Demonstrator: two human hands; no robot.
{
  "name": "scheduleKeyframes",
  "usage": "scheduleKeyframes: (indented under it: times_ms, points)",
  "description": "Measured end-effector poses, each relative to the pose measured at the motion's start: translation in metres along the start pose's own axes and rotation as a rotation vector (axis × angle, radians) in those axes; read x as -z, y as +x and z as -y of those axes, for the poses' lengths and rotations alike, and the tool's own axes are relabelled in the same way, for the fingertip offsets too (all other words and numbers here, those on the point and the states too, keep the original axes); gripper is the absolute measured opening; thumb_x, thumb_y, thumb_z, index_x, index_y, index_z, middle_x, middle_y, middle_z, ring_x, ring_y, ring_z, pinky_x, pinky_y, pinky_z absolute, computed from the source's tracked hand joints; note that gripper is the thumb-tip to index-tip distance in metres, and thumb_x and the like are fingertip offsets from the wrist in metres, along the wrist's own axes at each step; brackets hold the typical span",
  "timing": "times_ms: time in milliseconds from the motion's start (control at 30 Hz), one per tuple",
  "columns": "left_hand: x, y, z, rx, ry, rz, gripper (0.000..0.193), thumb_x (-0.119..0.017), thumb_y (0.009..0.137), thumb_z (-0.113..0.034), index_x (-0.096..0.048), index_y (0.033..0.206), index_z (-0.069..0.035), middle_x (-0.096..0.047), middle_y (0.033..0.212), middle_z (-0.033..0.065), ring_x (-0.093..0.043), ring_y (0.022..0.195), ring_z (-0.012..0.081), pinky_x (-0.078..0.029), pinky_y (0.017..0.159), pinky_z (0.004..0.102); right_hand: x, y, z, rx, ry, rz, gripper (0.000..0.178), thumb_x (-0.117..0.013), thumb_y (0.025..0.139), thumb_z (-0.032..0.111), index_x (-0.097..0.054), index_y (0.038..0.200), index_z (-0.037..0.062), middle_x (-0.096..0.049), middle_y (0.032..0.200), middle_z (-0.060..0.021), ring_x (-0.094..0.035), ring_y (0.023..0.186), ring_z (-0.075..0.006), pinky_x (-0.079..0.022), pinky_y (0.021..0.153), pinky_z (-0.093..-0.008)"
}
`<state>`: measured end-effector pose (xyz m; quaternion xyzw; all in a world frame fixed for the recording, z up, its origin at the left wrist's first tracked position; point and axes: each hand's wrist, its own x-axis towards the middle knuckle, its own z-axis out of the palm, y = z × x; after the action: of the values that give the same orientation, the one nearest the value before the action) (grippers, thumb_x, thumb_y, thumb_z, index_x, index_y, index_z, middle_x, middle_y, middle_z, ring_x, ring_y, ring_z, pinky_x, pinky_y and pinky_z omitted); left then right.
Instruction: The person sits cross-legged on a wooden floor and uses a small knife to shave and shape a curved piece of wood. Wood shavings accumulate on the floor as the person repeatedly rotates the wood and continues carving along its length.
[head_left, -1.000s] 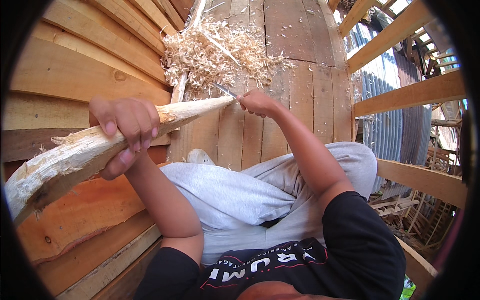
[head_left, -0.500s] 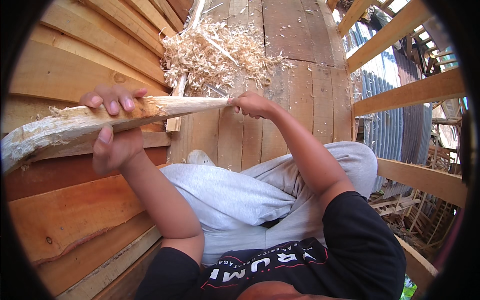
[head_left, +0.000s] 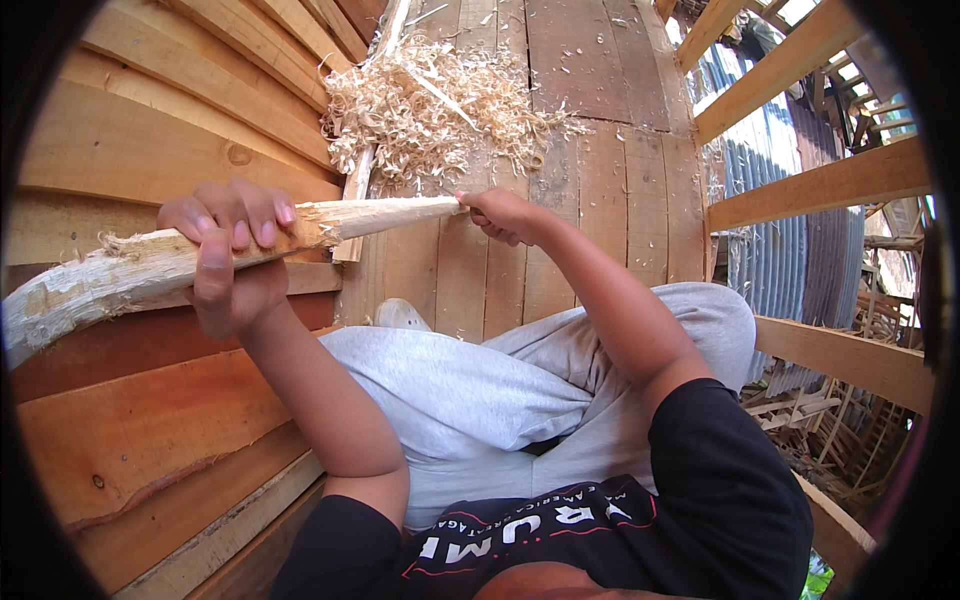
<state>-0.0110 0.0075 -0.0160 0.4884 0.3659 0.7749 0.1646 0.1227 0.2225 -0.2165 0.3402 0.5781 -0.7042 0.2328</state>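
Observation:
A long, pale, curved piece of wood (head_left: 390,214) stretches from the left rim to the middle, rough at its thick end and carved to a narrow point. Around its thick part my left hand (head_left: 235,235) is closed, fingers over the top and thumb along the near side. At the thin tip my right hand (head_left: 505,215) is closed, its fingertips pressed against the point. Only a tiny dark sliver shows beside those fingers; whatever else the right fist holds is hidden.
Curled wood shavings (head_left: 440,115) lie heaped on the plank floor (head_left: 560,260) ahead. A wall of boards (head_left: 150,140) rises close on the left. Wooden rails (head_left: 820,195) run along the right, with corrugated metal sheets (head_left: 775,230) beyond. My crossed legs (head_left: 470,385) are below.
My left hand has wrapped its fingers and thumb more tightly round the wood, which has turned. A thin metal blade beside my right hand no longer shows clearly.

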Motion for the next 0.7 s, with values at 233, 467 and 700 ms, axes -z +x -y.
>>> scheduleKeyframes:
  times_ms: [233, 467, 700]
  points:
    - [0.004, 0.0, -0.003, 0.035, -0.034, 0.063, 0.014, -0.054, 0.083, -0.01, -0.044, 0.092, -0.013, -0.044, 0.077, 0.0036, -0.045, 0.069, 0.0167, -0.043, 0.071, 0.0392, 0.011, 0.007, -0.007, -0.101, 0.281, 0.204, 0.044, -0.043, 0.093, 0.047, -0.035, 0.061, 0.0177, -0.022, 0.052, 0.0088, -0.016, 0.042, -0.0045, -0.009, 0.037, -0.024]
    - [0.007, -0.002, -0.01, 0.016, -0.049, 0.098, 0.01, -0.055, 0.082, -0.013, -0.047, 0.089, -0.014, -0.044, 0.076, 0.0017, -0.045, 0.069, 0.0156, -0.042, 0.072, 0.0379, 0.026, -0.003, 0.002, -0.094, 0.428, 0.189, 0.047, -0.043, 0.095, 0.05, -0.032, 0.06, 0.0196, -0.022, 0.051, 0.0101, -0.015, 0.041, -0.003, -0.009, 0.035, -0.0223]
    - [-0.008, -0.002, -0.026, -0.016, -0.018, 0.051, 0.01, -0.056, 0.079, -0.014, -0.053, 0.089, -0.016, -0.045, 0.075, -0.0014, -0.045, 0.07, 0.0142, -0.039, 0.073, 0.0344, 0.033, -0.011, 0.011, -0.002, 0.353, 0.102, 0.047, -0.04, 0.097, 0.049, -0.033, 0.062, 0.0184, -0.023, 0.053, 0.0086, -0.016, 0.043, -0.0045, -0.009, 0.039, -0.0241]
